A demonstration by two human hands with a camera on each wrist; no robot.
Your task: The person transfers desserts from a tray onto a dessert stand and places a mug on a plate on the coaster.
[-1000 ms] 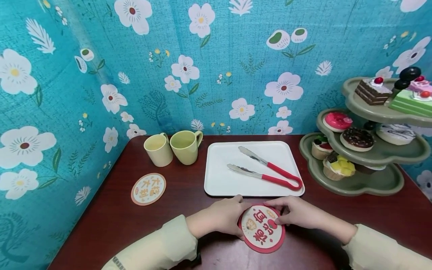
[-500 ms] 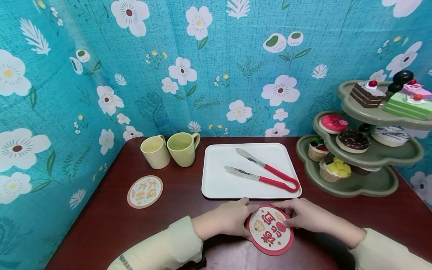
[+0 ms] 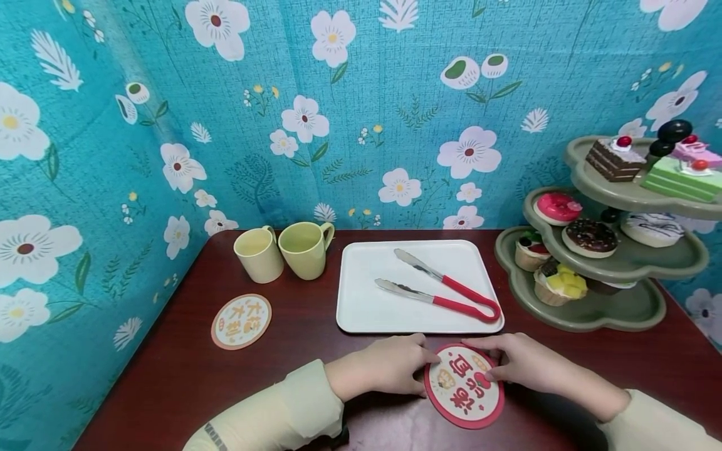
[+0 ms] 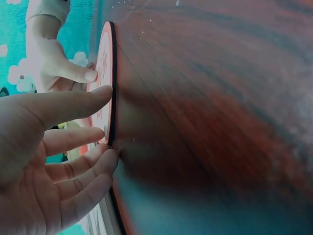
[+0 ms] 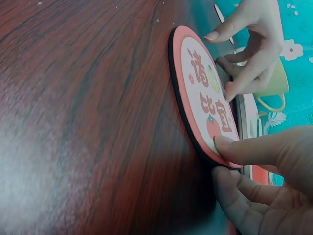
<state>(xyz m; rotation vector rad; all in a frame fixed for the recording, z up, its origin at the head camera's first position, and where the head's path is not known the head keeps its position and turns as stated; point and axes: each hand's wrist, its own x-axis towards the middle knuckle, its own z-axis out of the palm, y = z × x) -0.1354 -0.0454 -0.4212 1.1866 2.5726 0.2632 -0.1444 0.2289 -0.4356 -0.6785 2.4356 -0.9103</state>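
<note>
A round coaster (image 3: 464, 387) with a red rim, white face and red lettering lies near the front of the dark table. My right hand (image 3: 521, 360) pinches its right edge, thumb on the printed face and fingers at the rim, as the right wrist view (image 5: 274, 171) hand shows. My left hand (image 3: 389, 366) is at the coaster's left side, fingers loosely bent and fingertips right at the edge. Its thumb (image 4: 93, 100) stands close to the rim in the left wrist view. The coaster's dark underside edge (image 4: 114, 83) sits low over the tabletop.
A white tray (image 3: 361, 307) bearing red-handled tongs (image 3: 465, 307) stands behind the hands. Another coaster (image 3: 241, 321) lies left, below two mugs (image 3: 259, 255). At right rises a tiered green stand (image 3: 609, 319) with cakes, donuts and cupcakes. A floral cloth (image 3: 361, 113) hangs behind.
The red-rimmed coaster has shifted right across the table, with both hands moving along. A small gap has opened between the left palm and the coaster. The head view has turned slightly.
</note>
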